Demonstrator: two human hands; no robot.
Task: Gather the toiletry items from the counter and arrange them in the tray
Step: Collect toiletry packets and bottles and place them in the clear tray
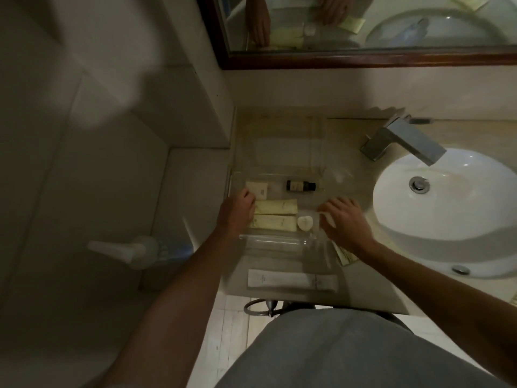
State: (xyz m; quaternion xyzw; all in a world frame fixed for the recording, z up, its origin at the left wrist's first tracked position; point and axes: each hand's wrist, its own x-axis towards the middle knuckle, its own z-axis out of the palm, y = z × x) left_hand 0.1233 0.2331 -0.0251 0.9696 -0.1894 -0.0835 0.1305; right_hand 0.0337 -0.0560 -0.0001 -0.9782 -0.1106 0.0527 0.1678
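Note:
A clear tray (291, 152) lies on the counter left of the sink. In it are a small cream packet (258, 189), a dark little bottle (300, 185) on its side, two cream tubes (277, 206) (275, 222) and a round white cap-like piece (305, 223). My left hand (237, 211) rests at the left ends of the tubes, fingers curled on them. My right hand (345, 219) sits at the tray's right side, fingers pinching a small white item (327, 218). A clear empty bottle (277, 242) lies nearer me, and a long white tube (291, 281) lies by the counter's front edge.
A white basin (447, 211) with a steel tap (402, 141) fills the right. A printed packet (347, 256) lies under my right wrist. A framed mirror (363, 29) hangs behind. Tiled wall and a white pump bottle (131, 250) are to the left, below counter level.

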